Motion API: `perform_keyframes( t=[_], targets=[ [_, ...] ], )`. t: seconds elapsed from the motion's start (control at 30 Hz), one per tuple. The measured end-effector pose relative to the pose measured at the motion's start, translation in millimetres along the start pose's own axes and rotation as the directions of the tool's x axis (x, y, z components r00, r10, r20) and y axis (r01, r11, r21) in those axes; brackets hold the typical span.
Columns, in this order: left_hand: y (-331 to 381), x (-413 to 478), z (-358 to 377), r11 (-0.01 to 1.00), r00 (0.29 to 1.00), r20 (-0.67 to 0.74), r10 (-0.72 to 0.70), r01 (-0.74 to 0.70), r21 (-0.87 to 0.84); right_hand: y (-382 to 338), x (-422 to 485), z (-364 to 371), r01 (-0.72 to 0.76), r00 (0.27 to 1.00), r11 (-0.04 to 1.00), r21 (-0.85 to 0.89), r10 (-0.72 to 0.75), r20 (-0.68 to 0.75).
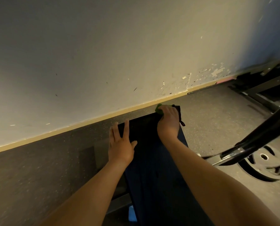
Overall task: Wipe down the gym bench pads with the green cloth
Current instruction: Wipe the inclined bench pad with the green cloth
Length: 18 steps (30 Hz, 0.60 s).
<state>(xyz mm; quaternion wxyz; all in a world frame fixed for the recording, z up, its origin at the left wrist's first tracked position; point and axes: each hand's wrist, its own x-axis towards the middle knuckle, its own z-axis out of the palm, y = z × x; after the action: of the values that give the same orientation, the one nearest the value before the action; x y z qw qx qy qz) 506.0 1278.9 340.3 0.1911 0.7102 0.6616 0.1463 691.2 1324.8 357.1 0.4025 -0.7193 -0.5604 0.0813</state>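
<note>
R fingers (167,109) are curled down over the green cloth (158,109) at the far right corner of the bench pad (152,168), bunched together afaict, tips hidden over the edge so can't tell exactly how they wrap. Only a bit of cloth pokes out on the left side of the right hand (168,123), right at the pad's end nearest the wall. L fingers (125,128) are straight and spread, thumb out to the side, lying flat w/ the left hand (121,149) pressed on the pad's far left edge, a couple fingers hanging off the side. Both forearms are bare and reach fwd along the pad, which is dark, almost black, and runs lengthwise away from the camera. There's a small black strap (179,114) just beside the R hand at the corner. Beyond that: speckled grey floor (38,176), pale baseboard (87,122), and a scuffed wall (103,54) w/ chipped paint toward the right. Off to the right is a black metal bar (258,139) over a weight plate (266,168) lying flat on the floor. Smth blue (132,214) under the bench, too blurry to ID.
</note>
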Motion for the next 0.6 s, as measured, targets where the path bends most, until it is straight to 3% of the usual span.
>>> perform_keyframes(
  t=[0.13,0.3,0.37,0.43,0.53,0.6],
  targets=[
    [3.9,-1.1,-1.0,1.000,1.000,0.002,-0.017,0.017,0.013,-38.6,-32.0,33.8,0.137,0.987,0.987,0.081,-0.143,0.068],
    [2.3,-1.0,-2.5,1.000,1.000,-0.009,-0.009,0.009,-0.030,-22.5,-30.9,17.8,0.427,0.883,0.904,0.024,-0.423,0.204],
    [0.4,-0.8,-2.6,0.998,1.000,-0.009,-0.006,0.005,-0.057,1.6,-13.9,-4.8,0.321,0.926,0.946,-0.034,-0.307,0.219],
    [-0.7,-2.0,-2.5,0.996,1.000,-0.016,0.001,-0.003,-0.084,23.9,0.1,-26.0,0.116,0.977,0.993,-0.034,-0.108,0.181],
    [0.3,-3.2,-2.0,0.995,0.999,-0.042,0.004,-0.008,-0.096,32.7,2.7,-33.2,-0.178,0.984,0.971,0.161,0.174,0.037],
    [1.5,-4.2,-2.0,0.996,0.999,-0.048,-0.005,0.001,-0.093,24.9,-3.9,-21.9,-0.246,0.963,0.935,0.257,0.265,-0.043]
  ],
)
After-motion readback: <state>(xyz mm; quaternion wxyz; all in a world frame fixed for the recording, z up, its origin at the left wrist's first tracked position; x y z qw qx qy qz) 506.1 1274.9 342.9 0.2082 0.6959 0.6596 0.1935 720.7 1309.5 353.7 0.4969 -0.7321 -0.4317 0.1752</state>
